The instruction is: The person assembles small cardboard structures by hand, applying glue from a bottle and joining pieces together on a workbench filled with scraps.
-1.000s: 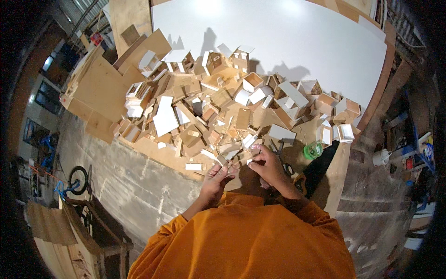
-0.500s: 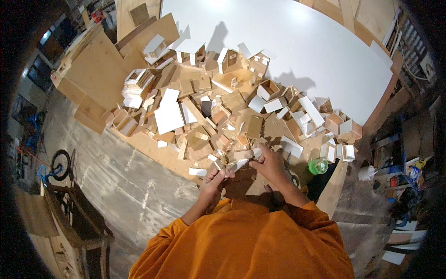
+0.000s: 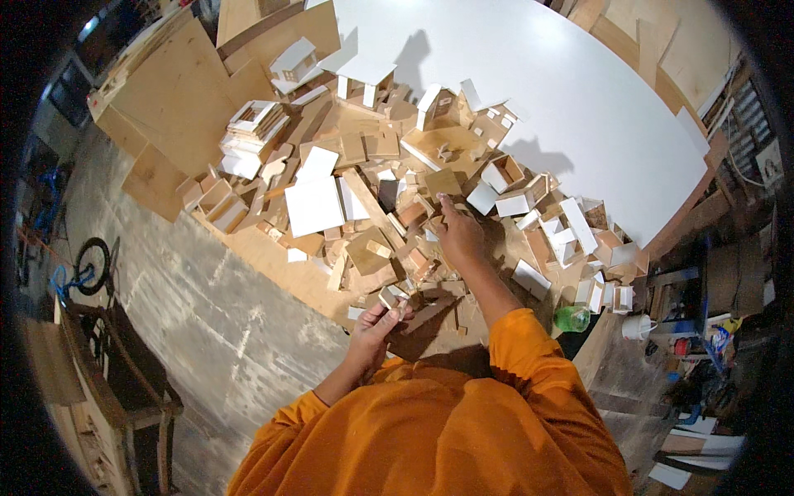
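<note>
My left hand (image 3: 370, 335) is closed on a small white-faced wooden piece (image 3: 389, 298), pinched between thumb and fingers near the table's front edge. My right hand (image 3: 461, 236) reaches farther forward over the pile, fingers stretched out, holding nothing that I can see. Its fingertips are at the near edge of a brown wooden board (image 3: 444, 182); whether they touch it I cannot tell. Around both hands lie small wood offcuts, among them a square brown piece (image 3: 367, 250). The right hand and forearm hide part of the pile.
Small model houses, one with a white roof (image 3: 366, 69), stand at the back beside a large white panel (image 3: 529, 74). White boards (image 3: 314, 207) lie left of centre. A green transparent container (image 3: 571, 318) sits at the right edge. Large plywood sheets (image 3: 174, 83) lean at far left.
My right hand has left the left hand's side and moved forward over the pile. The left hand still holds its small piece. The whole view has shifted slightly.
</note>
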`<act>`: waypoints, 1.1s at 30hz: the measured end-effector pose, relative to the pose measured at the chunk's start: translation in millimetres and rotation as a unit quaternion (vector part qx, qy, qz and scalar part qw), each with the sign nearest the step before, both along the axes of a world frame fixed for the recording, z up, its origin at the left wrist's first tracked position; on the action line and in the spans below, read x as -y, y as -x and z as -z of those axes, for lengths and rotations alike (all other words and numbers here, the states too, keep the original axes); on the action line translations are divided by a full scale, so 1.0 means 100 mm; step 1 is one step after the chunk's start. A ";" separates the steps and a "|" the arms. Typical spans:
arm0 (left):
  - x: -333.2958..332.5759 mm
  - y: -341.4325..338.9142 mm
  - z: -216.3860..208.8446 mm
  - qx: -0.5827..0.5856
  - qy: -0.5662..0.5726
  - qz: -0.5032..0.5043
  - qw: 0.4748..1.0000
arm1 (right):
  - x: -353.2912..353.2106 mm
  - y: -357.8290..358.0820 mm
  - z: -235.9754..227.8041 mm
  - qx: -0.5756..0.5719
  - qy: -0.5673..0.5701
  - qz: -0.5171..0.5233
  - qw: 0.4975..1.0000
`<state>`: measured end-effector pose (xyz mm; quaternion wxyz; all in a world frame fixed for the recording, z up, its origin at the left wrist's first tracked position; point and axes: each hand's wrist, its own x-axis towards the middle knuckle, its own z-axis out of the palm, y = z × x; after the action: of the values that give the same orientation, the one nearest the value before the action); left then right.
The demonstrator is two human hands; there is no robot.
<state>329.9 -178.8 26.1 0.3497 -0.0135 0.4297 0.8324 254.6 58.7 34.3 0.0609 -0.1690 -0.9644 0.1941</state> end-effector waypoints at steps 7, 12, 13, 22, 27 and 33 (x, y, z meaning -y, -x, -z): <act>-0.04 0.05 -0.01 0.035 -0.017 -0.009 0.999 | -0.03 -0.16 -0.01 -0.093 0.193 0.002 0.977; -0.06 0.08 -0.10 0.028 -0.047 -0.004 0.999 | 0.28 -0.70 -0.43 -0.098 0.438 -0.070 0.891; -0.07 0.08 -0.08 0.044 -0.057 0.001 0.997 | 0.35 -0.79 -0.54 -0.091 0.459 -0.086 0.879; -0.18 -0.07 -0.12 0.033 -0.078 0.003 0.996 | 0.41 -1.05 -0.80 0.010 0.615 -0.074 0.785; -0.11 -0.13 -0.06 -0.062 -0.065 0.025 0.996 | 0.38 -1.13 -0.78 0.033 0.666 -0.076 0.742; -0.06 -0.17 -0.07 -0.112 -0.036 0.030 0.993 | 0.42 -1.20 -0.86 0.021 0.689 -0.078 0.721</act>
<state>346.6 -172.8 33.2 0.3245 0.1056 0.4360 0.8327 374.4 16.4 120.3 -0.1078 -0.0926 -0.5759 0.8051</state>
